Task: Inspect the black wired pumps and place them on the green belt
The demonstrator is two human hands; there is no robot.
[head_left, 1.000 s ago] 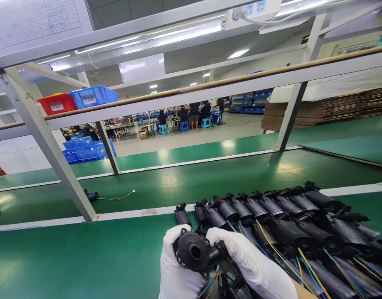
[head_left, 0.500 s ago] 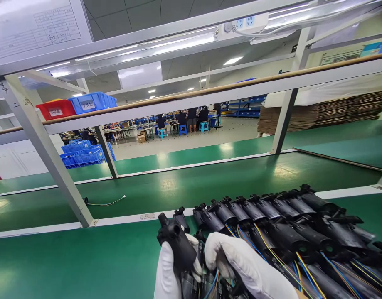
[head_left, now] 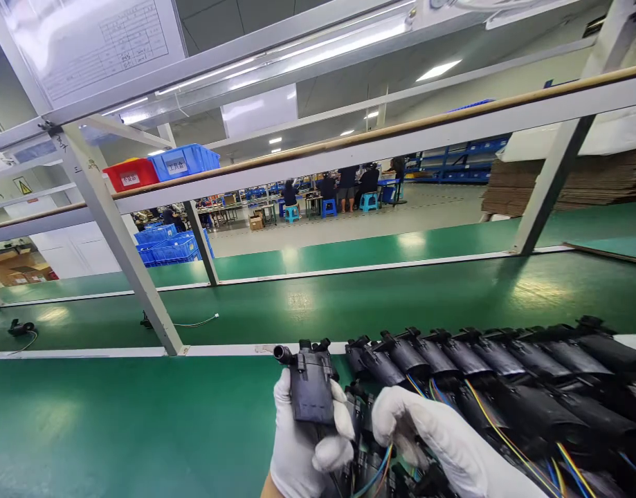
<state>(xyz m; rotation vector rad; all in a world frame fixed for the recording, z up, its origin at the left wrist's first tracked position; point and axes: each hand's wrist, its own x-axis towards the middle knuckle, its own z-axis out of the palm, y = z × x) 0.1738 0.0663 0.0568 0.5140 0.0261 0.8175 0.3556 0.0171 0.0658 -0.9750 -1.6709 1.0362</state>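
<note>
My left hand, in a white glove, grips a black pump-like motor housing with a round body and short nozzles at its top. The housing stands nearly upright, its smooth side towards me. To its right, my right hand, also gloved, has its fingers curled closed. Blue and brown wires show right at those fingertips; whether they are pinched is hidden. Below and between both hands lie more black housings, partly covered by the gloves.
Rows of similar black housings with coloured wires fill the right of the green bench. A metal frame post rises at left. Beyond it lie a cabled part, red bin and blue bin. People sit far behind.
The black housing has turned in my left hand, from nozzle end towards me to upright with its side showing. The view has swung left. My right hand stays curled beside it.
</note>
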